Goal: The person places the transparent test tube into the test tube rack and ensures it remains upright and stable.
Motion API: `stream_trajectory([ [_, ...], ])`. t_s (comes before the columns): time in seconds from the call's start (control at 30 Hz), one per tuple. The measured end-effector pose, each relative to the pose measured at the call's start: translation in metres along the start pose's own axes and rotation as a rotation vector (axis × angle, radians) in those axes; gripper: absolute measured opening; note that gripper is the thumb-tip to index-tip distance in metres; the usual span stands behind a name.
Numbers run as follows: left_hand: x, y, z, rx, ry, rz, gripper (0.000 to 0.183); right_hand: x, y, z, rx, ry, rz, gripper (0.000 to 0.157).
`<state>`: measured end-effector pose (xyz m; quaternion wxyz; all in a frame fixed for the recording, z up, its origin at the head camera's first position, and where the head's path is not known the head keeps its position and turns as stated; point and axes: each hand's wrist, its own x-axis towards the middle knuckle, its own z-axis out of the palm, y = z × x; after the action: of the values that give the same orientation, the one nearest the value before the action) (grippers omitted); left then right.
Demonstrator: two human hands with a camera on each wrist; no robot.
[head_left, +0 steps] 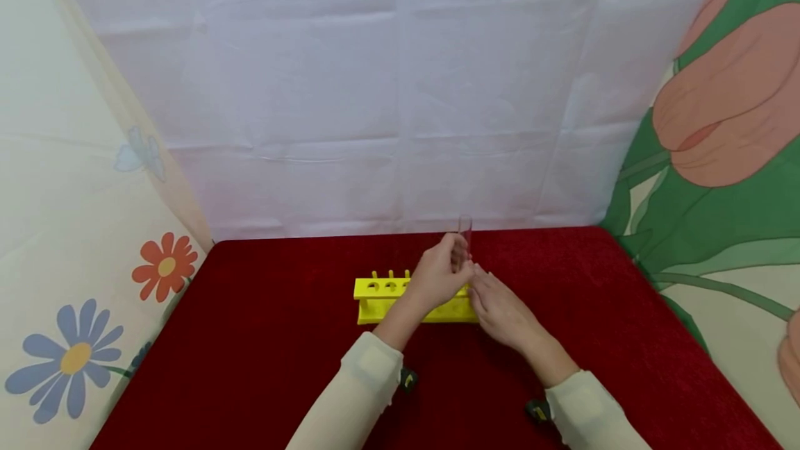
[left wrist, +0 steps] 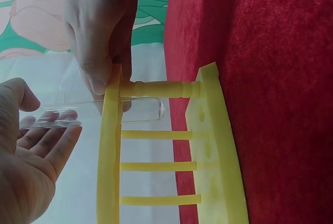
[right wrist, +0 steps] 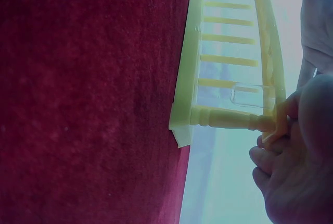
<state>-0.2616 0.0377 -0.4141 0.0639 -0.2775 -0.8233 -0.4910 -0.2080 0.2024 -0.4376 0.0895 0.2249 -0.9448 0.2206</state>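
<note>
A clear test tube (head_left: 465, 226) stands upright in my left hand (head_left: 440, 271), which pinches it between thumb and fingers. In the left wrist view, the tube's rounded end (left wrist: 143, 109) passes through a hole in the upper plate of the yellow test tube rack (left wrist: 108, 166), close to one end. That tip hangs above the lower plate without touching it. My right hand (head_left: 505, 311) grips the right end of the rack's upper plate. The right wrist view shows its fingers (right wrist: 268, 159) at the plate's end, beside the turned corner post (right wrist: 229, 118).
The rack stands on a red cloth-covered table (head_left: 262, 339). Several yellow pegs (head_left: 391, 273) rise along its back, and other holes (head_left: 373, 286) lie to the left. A white cloth (head_left: 400, 89) hangs behind, with flower-printed cloths (head_left: 719, 283) at the sides.
</note>
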Motion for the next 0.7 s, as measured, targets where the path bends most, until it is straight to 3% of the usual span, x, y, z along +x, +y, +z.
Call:
stream_trajectory([
  [0.7, -0.0056, -0.0052, 0.0038, 0.066, -0.038, -0.01, 0.032, 0.0004, 0.0017, 0.0011, -0.004, 0.022, -0.025, 0.044],
])
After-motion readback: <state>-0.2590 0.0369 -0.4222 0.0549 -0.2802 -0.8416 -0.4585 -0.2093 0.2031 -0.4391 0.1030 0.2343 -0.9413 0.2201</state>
